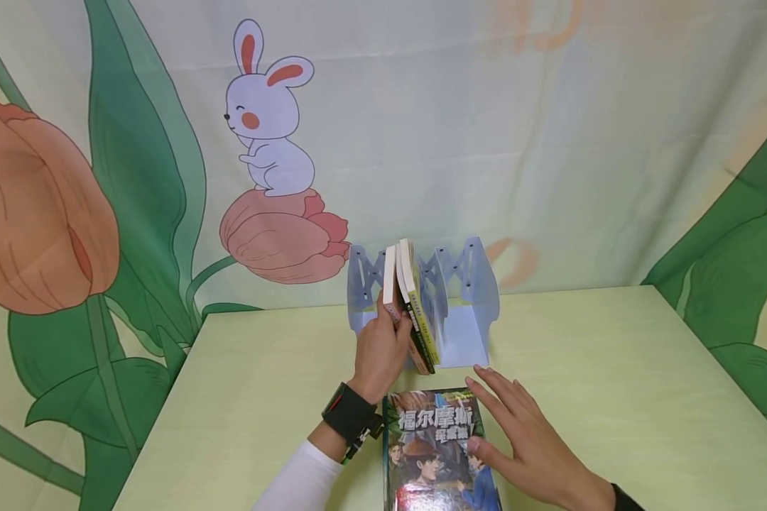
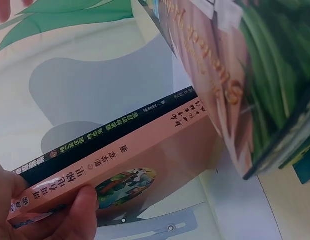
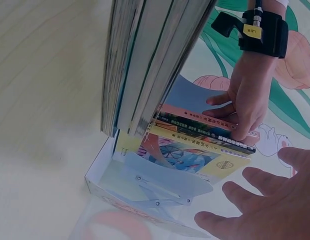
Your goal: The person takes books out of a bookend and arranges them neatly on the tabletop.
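My left hand [image 1: 381, 349] pinches a pink-spined paperback [image 2: 107, 159] by its upper end, thumb on one cover and fingers on the other. This paperback stands upright in a pale blue book rack [image 1: 465, 339]. Beside it, in the same rack, lean a black-spined book [image 3: 205, 135] and a yellow-spined book [image 1: 425, 330]. My right hand [image 1: 529, 446] holds nothing; its fingers are spread over the right edge of a stack of larger books [image 1: 425, 454], whose top cover shows cartoon figures. Whether it touches that cover I cannot tell.
The rack stands near the back edge of a pale yellow-green table [image 1: 613, 369]. A printed curtain [image 1: 415, 142] with a rabbit and tulips hangs right behind. Other slots of the rack, at its right, hold no books. The large stack lies directly in front of the rack.
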The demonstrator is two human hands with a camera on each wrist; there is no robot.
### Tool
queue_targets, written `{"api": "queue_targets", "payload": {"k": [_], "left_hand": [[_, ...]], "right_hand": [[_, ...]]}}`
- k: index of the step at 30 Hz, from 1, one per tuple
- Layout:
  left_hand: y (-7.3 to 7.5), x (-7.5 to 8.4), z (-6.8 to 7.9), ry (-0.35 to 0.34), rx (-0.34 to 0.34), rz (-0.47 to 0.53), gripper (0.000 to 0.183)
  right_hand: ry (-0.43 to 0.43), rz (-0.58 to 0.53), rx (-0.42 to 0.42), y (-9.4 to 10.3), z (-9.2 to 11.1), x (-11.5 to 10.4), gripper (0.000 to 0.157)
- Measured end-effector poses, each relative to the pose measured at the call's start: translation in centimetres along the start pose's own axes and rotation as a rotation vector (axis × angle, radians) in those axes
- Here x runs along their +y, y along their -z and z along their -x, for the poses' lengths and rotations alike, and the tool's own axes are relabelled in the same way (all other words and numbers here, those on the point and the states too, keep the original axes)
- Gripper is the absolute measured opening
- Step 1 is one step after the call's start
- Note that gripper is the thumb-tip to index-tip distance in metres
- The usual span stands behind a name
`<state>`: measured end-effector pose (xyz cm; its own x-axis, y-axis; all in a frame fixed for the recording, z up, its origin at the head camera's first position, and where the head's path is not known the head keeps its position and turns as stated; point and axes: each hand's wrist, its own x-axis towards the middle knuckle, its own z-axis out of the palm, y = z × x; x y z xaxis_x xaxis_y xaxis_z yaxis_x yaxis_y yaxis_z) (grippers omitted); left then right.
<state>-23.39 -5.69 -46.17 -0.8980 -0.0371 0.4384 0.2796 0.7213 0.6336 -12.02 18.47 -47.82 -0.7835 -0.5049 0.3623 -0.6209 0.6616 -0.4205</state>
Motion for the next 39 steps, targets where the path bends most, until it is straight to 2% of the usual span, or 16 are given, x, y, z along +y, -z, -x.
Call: {"api": "queue_targets", "payload": {"k": [11, 21, 32, 39], "left_hand": [[0.7, 0.4, 0.2, 0.011, 0.009, 0.028, 0.056], [1.9, 1.1, 0.3, -0.010, 0.056, 0.062, 0.053], [2.4, 1.2, 0.0, -0.045, 0.092, 0.079, 0.023], [2.8, 1.3, 0.1, -0.066, 0.107, 0.084, 0.023]], "right_hand": [[0.011, 0.000, 0.008, 0.2, -0.1, -0.1, 0.077], [0.009, 0.000, 0.007, 0.2, -0.1, -0.1, 0.078], [0.006, 0.003, 0.006, 0.4, -0.2, -0.3, 0.078], [0.011, -0.001, 0.010, 0.4, -0.2, -0.4, 0.079]]}}
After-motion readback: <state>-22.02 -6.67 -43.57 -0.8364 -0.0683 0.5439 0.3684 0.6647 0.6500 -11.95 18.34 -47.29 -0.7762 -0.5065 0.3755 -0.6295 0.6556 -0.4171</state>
